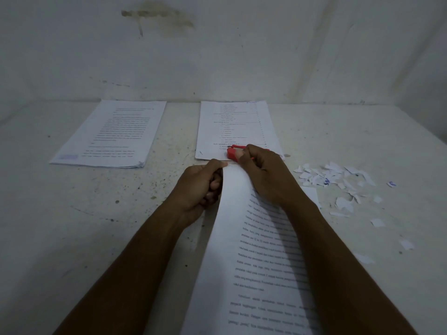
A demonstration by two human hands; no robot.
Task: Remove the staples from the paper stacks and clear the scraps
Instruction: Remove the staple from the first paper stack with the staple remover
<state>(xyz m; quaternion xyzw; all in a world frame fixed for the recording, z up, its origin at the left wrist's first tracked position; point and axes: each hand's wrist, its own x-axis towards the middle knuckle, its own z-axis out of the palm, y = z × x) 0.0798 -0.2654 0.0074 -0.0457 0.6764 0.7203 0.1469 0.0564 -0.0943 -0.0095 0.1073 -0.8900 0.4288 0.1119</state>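
Note:
A printed paper stack runs from the bottom edge up the middle of the table. My left hand grips its far left corner, curling the sheets upward. My right hand rests on the stack's far end and holds a red staple remover, whose metal jaws point left just past the paper's top edge. The staple itself is too small to make out. Torn white paper scraps, some with blue ink, lie scattered to the right of my right hand.
Two more printed stacks lie at the back by the wall: one at the left, one in the middle just behind the staple remover. The speckled white table meets stained walls behind and at the right.

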